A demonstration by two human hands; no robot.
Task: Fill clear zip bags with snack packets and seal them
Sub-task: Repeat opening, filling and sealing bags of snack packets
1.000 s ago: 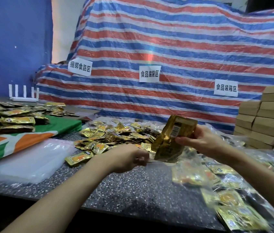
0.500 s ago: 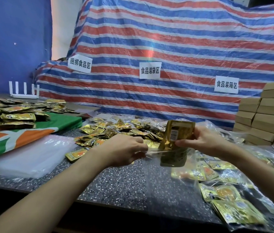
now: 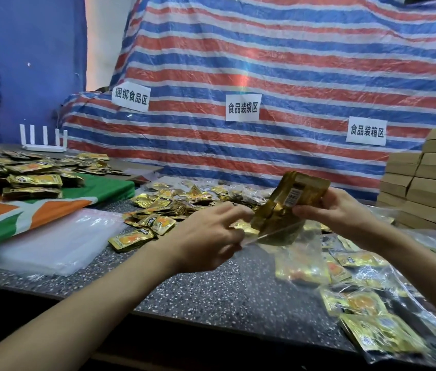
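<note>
Gold snack packets [image 3: 291,199] are being gripped by the right hand [image 3: 341,216]; the left hand [image 3: 206,236] is pinching the clear zip bag [image 3: 303,246].

dim warm light; wide-angle bend at edges; foil glare.

Both forearms reaching forward, hands near each other, not touching. Left hand [image 3: 209,236] pinching zip bag [image 3: 291,245] mouth, knuckles up. Right hand [image 3: 340,212] gripping packet stack [image 3: 289,202], fingers curled round it.
</note>
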